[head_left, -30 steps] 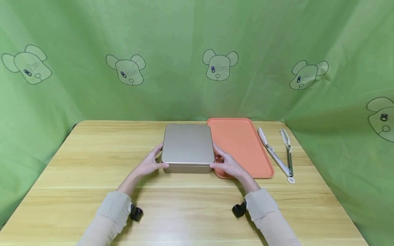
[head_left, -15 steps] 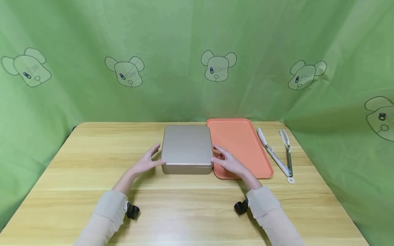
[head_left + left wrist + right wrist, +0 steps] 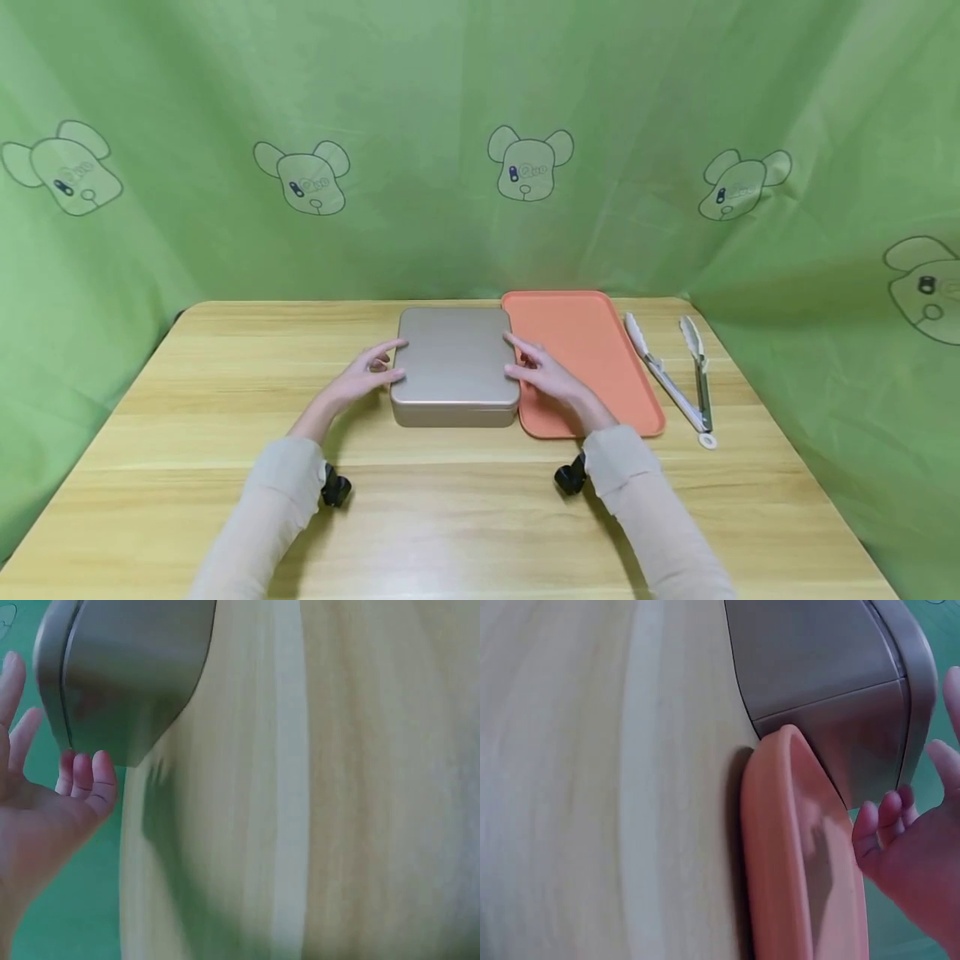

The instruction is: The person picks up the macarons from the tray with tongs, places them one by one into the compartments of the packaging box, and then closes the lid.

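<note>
A closed metal tin box [image 3: 453, 354] with a champagne-grey lid stands on the wooden table [image 3: 450, 508]. At its left side is my left hand [image 3: 358, 380], thumb and index finger stretched to the lid's left edge. My right hand [image 3: 553, 379] mirrors it on the right, with thumb and index finger at the lid's right edge. In the left wrist view, the other fingers [image 3: 103, 776] bend loosely near the lid seam of the tin box [image 3: 127, 682]. The right wrist view has similarly bent fingers [image 3: 866, 825] beside the tin box [image 3: 817, 667].
An orange tray [image 3: 588, 358] lies flat against the box's right side. Right of the tray, metal tongs [image 3: 671, 389] with pale tips lie spread. A green curtain [image 3: 420, 233] with printed bear heads hangs behind and around the table.
Both hands have left the box's lower front corners and risen to the lid's side edges. They drew slightly apart in between. The box, tray and tongs stay in place.
</note>
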`<action>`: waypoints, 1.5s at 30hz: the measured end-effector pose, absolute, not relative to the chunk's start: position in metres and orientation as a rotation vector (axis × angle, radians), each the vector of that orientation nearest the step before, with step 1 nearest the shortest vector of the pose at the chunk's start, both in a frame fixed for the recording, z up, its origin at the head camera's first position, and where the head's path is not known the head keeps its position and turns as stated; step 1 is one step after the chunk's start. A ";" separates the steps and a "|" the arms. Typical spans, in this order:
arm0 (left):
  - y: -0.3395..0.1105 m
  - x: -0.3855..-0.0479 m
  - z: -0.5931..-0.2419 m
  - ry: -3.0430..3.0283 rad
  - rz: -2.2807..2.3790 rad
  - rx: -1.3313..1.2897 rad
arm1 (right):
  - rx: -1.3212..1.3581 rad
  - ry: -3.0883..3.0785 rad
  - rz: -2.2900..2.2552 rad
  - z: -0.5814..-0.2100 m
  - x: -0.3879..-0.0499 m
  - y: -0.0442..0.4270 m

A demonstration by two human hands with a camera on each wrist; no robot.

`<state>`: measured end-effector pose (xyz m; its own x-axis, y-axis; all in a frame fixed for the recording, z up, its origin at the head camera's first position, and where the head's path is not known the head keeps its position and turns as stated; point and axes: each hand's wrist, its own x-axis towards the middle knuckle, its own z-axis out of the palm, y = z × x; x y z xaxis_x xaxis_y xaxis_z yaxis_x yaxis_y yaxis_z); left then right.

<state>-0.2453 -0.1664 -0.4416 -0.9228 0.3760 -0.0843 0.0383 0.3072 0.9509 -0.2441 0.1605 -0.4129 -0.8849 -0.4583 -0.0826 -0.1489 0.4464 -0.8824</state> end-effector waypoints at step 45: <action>-0.177 -0.248 -0.451 2.293 1.522 0.528 | -0.574 2.160 -1.400 -0.421 -0.259 0.156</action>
<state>-0.2481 -0.1771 -0.4508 -0.8738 0.4807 -0.0737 0.1187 0.3579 0.9262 -0.2592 0.1564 -0.4214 -0.7866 -0.5909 -0.1792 -0.0778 0.3827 -0.9206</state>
